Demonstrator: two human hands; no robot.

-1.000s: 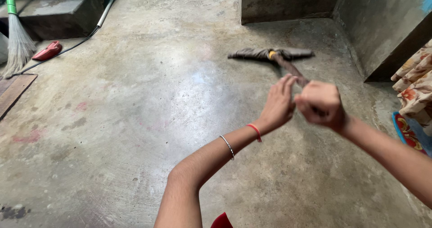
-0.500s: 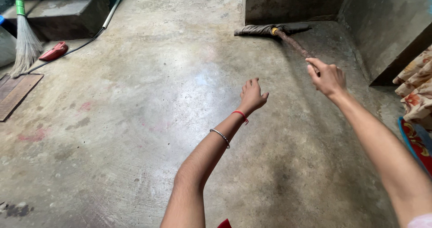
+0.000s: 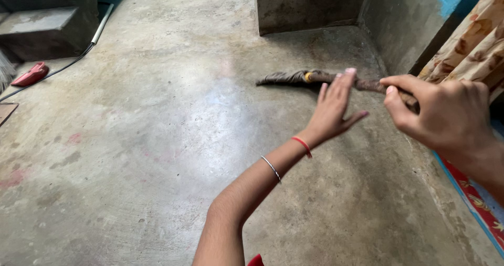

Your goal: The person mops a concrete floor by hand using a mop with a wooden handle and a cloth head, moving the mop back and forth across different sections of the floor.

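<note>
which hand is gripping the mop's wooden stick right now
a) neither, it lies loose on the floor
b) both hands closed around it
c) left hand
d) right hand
d) The right hand is closed around the wooden stick of the mop, while the left hand is held open with fingers spread, flat beside the stick rather than wrapped around it; the mop's cloth head rests on the concrete floor.
</note>
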